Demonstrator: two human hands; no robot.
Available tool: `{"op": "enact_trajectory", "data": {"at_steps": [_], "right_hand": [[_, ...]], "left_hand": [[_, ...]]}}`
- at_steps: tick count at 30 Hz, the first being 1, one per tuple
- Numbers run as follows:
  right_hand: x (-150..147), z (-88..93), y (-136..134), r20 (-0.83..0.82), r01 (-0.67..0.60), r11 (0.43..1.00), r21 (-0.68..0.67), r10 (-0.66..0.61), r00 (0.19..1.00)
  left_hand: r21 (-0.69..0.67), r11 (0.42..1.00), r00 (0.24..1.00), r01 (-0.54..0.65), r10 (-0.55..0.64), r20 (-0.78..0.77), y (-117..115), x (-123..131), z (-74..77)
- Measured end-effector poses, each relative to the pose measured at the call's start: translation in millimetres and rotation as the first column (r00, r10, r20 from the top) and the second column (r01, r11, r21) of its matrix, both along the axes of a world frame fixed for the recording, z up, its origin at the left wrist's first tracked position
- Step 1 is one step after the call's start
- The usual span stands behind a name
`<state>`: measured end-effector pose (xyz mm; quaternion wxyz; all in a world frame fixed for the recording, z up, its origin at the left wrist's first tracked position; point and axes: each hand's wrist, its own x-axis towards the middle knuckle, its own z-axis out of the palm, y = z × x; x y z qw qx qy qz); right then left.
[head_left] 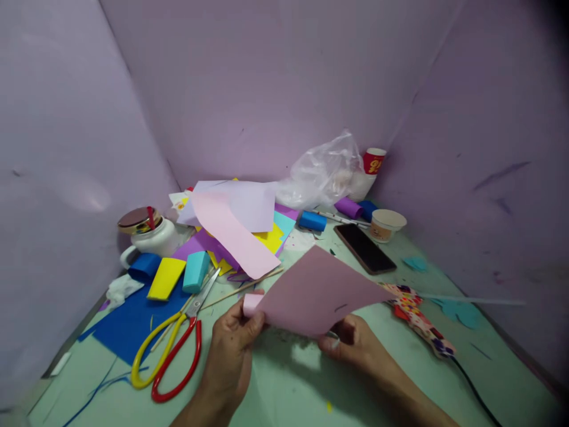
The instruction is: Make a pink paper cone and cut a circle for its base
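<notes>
Pink paper [317, 290] tilts, pinched in the grip of left hand [235, 337] and right hand [355, 344].

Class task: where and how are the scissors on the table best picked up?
Probably by the looped handles, coming from the near side: the scissors lie with those toward the person and the blades pointing away. The left hand is nearer, but holds pink paper.

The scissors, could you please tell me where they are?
The scissors lie left of centre in the head view, beside the left hand and blue sheet.
</notes>
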<state>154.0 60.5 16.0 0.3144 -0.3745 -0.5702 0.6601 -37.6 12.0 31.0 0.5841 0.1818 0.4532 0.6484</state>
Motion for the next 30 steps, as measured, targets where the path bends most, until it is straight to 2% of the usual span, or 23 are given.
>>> {"op": "enact_trajectory", "data": {"at_steps": [4, 8, 11, 14, 16, 18, 22, 25, 30], "right_hand": [[-4.7, 4.8, -0.2, 0.025, 0.035, 0.999, -0.014, -0.035, 0.999], [-5.8, 0.6, -0.5, 0.006, 0.092, 0.995, -0.030, -0.092, 0.996], [-5.9, -3.0, -0.6, -0.015, 0.147, 0.986, -0.080, -0.149, 0.989], [-4.1, -3.1, 0.8, -0.067, 0.216, 0.965, -0.152, -0.228, 0.971], [-2.2, -0.4, 2.7, -0.134, 0.272, 0.932, -0.237, -0.309, 0.942], [-0.5, 3.9, 5.1, -0.206, 0.305, 0.883, -0.358, -0.393, 0.896], [0.3, 10.3, 7.8, -0.274, 0.290, 0.794, -0.535, -0.488, 0.828], [-1.4, 9.2, 7.2, -0.271, 0.260, 0.778, -0.573, -0.478, 0.835], [-5.0, 4.6, 5.4, -0.266, 0.238, 0.801, -0.550, -0.438, 0.859]], "left_hand": [[-0.016, 0.997, 0.997, 0.078, -0.078, -0.016, -1.1, 5.9, -3.0], [-0.090, 0.991, 0.991, 0.103, -0.110, -0.071, -2.7, 9.8, -7.6], [-0.153, 0.981, 0.984, 0.116, -0.135, -0.119, -4.3, 10.3, -7.7], [-0.159, 0.975, 0.966, 0.152, -0.181, -0.184, -6.8, 8.8, -3.3], [-0.135, 0.984, 0.962, 0.118, -0.147, -0.229, -8.4, 6.8, 0.5], [-0.094, 0.995, 0.964, 0.031, -0.055, -0.259, -8.9, 4.3, 3.3], [0.000, 0.997, 0.948, -0.078, 0.074, -0.310, -6.4, -0.4, 3.8], [0.011, 0.998, 0.934, -0.058, 0.058, -0.353, -4.3, -1.2, 0.7], [0.028, 1.000, 0.912, -0.012, 0.023, -0.410, -4.8, 4.1, -1.1]]}}
